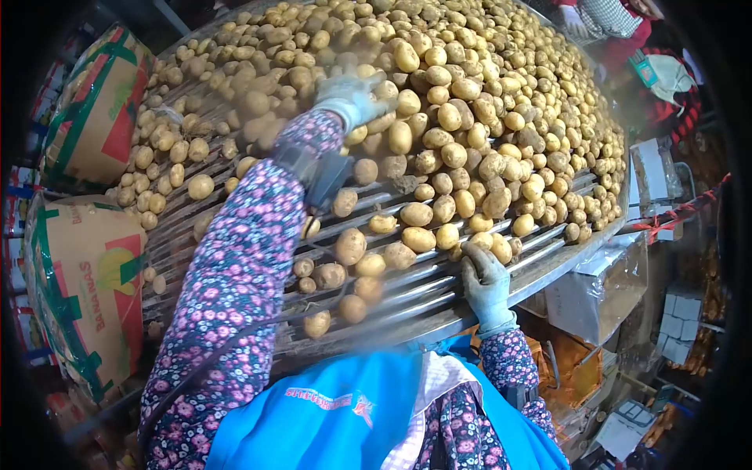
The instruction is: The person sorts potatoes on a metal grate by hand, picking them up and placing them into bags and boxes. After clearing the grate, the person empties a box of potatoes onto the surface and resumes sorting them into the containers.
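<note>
My left hand (352, 98), in a pale glove, reaches far into the heap of potatoes (470, 149). Its fingers are stretched out over several of them, partly smeared by motion. My right hand (486, 290), in a pale glove with dirty fingertips, is at the near edge of the slatted metal table (423, 305). Its fingers are curled beside a few potatoes (501, 247); whatever is under them is hidden. Between my hands, loose potatoes (351, 246) lie spread over the slats, some blurred.
Two cardboard boxes, an upper one (98, 110) and a lower one (90, 290) marked "Bananas", stand at the left. Another person's gloved hand (573, 22) shows at the top right. A plastic-covered box (599, 294) is beyond the right edge, near a red rope (681, 207).
</note>
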The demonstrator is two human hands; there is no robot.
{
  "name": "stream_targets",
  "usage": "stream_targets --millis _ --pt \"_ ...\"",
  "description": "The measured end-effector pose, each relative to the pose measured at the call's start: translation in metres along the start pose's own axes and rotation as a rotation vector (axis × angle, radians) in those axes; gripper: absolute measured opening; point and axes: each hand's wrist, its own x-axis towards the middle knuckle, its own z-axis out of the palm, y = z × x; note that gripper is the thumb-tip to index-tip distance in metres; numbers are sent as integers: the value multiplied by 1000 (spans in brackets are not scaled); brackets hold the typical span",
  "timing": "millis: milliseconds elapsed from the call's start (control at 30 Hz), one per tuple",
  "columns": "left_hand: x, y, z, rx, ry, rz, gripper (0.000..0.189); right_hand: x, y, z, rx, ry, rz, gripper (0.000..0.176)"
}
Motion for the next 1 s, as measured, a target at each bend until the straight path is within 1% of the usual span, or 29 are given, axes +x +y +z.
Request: stream_targets --millis 33,67,133,200,267,300,333,400,467,500,533,567,600,633,667,700,733,767,800,833,867,900,933,967,1000 --pt "-7 -6 -5 -40 -96 33 71 1 -2 0 2 -1 19 25" --pt "-24 -5 -13 -23 -132 71 68 1 -2 0 0 0 20 25" --pt "-67 -1 -25 42 -113 138 61 3 -3 1 -8 59 -52 25" --pt "-93 -17 -13 -50 -225 199 52 15 -14 0 -9 60 -70 24" --pt "-132 -25 -6 62 -157 272 43 34 -33 2 2 61 -80 23" --pt "-142 -35 14 -38 -12 281 38 47 -45 4 -108 -21 -144 25" --pt "-152 -41 19 -33 -12 281 38 61 -54 9 -217 -100 -206 27" --pt "-171 -51 21 -73 210 344 39 88 -65 36 -442 -167 -228 32" --pt "-190 -62 14 -113 242 347 42 111 -75 61 -674 -336 -173 35" --pt "-199 -69 12 -150 254 267 43 121 -78 69 -712 -426 -120 33" --pt "-208 -79 10 -186 267 183 43 128 -80 69 -705 -417 -128 33" --pt "-216 -92 13 -97 284 93 43 131 -81 66 -677 -480 -95 31" --pt "-225 -107 15 -124 289 11 44 133 -81 62 -650 -543 -61 29" --pt "-236 -125 20 -101 301 -69 45 131 -79 52 -575 -480 -52 30" --pt "-247 -145 27 -80 315 -154 46 121 -66 37 -385 -311 -113 31" --pt "-257 -164 34 -84 328 -213 44 111 -61 20 -93 -170 -6 30" --pt "-268 -180 39 -90 335 -276 43 103 -39 15 -91 12 -12 25" --pt "-278 -187 39 -121 345 -321 42 94 -21 1 211 -2 223 25" --pt "-284 -196 47 -113 354 -369 42 84 -27 -18 324 37 335 28" --pt "-287 -211 65 -181 375 -396 41 75 13 -12 448 123 227 24" --pt "-284 -211 70 -252 392 -414 40 70 15 -15 461 130 203 26" --pt "-280 -209 77 -260 382 -403 40 66 17 -14 350 117 168 27" --pt "-271 -189 69 -196 400 -333 40 66 12 -9 239 103 132 29" --pt "-262 -170 64 -131 422 -266 40 71 -4 -4 163 21 164 32" --pt "-252 -155 64 -127 464 -214 40 78 -47 -4 -38 -39 101 34"
